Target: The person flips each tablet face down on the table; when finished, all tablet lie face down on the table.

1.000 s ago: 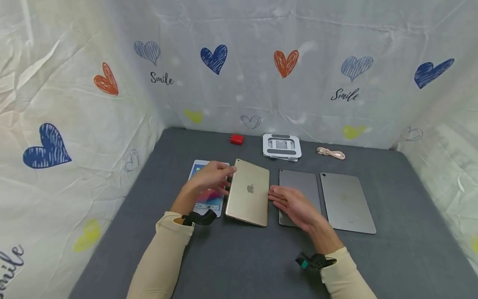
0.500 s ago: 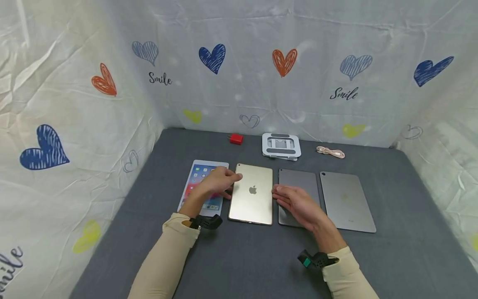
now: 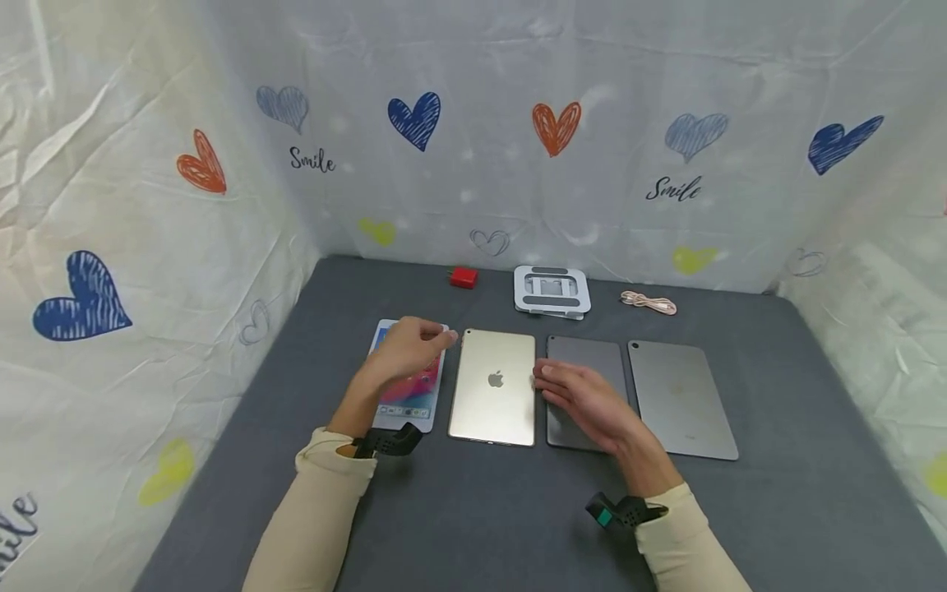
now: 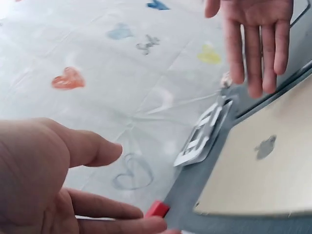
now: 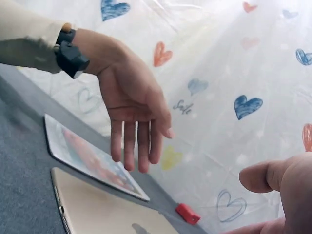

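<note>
A gold tablet (image 3: 491, 403) lies back up on the table, its apple logo showing. My left hand (image 3: 405, 352) hovers at its upper left edge, over a white tablet (image 3: 414, 403) with a lit screen that it partly covers. In the right wrist view the left hand (image 5: 134, 102) hangs with fingers extended and holds nothing. My right hand (image 3: 588, 403) is by the gold tablet's right edge, over the dark grey tablet (image 3: 588, 353). The left wrist view shows the right hand's fingers (image 4: 253, 58) straight, with nothing in them.
A silver-grey tablet (image 3: 684, 403) lies at the right end of the row. Behind the tablets are a red charger plug (image 3: 464, 278), a folded white stand (image 3: 551, 292) and a coiled pale pink cable (image 3: 649, 302). A white curtain (image 3: 481, 181) printed with hearts encloses the table.
The gold tablet was tilted up on its left side and now lies flat in the row. My left hand has let go of it and drawn back left. The right hand has barely moved.
</note>
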{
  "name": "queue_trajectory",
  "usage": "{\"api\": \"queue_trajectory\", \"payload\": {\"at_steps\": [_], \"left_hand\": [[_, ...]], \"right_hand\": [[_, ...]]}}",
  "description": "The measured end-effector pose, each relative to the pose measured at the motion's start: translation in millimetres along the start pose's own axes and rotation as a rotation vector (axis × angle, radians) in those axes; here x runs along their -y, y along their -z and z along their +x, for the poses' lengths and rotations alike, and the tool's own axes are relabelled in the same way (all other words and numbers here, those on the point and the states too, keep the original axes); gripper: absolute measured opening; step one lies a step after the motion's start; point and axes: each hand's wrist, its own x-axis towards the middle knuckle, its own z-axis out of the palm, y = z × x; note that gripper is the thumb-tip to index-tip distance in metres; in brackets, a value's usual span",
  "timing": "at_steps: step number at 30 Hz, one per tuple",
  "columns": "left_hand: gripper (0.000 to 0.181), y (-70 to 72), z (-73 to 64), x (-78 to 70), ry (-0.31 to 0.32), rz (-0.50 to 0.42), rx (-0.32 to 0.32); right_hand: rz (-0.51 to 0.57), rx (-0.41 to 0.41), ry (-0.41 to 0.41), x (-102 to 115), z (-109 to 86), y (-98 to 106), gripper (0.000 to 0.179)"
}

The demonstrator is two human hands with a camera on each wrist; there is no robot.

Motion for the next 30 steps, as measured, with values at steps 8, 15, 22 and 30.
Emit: {"api": "queue_trajectory", "payload": {"at_steps": [8, 15, 22, 30], "left_hand": [[0.059, 40.6, -17.7, 32.8, -0.004, -0.359, 0.209], [0.059, 78.8, -35.6, 55.5, 0.026, -0.411, 0.246], [0.063, 111.1, -47.6, 74.7, 0.096, -0.336, 0.158], [0.057, 113.4, -45.8, 96.5, 0.161, -0.349, 0.162]], "right_hand": [[0.195, 0.095, 0.018, 10.8, 17.1, -18.4, 0.064], [0.355, 0.117, -0.03, 13.9, 39.7, -43.1, 0.063], [0.373, 0.105, -0.087, 11.2, 60.5, -70.2, 0.064], [0.407, 0.048, -0.163, 3.5, 78.6, -97.6, 0.063]]}}
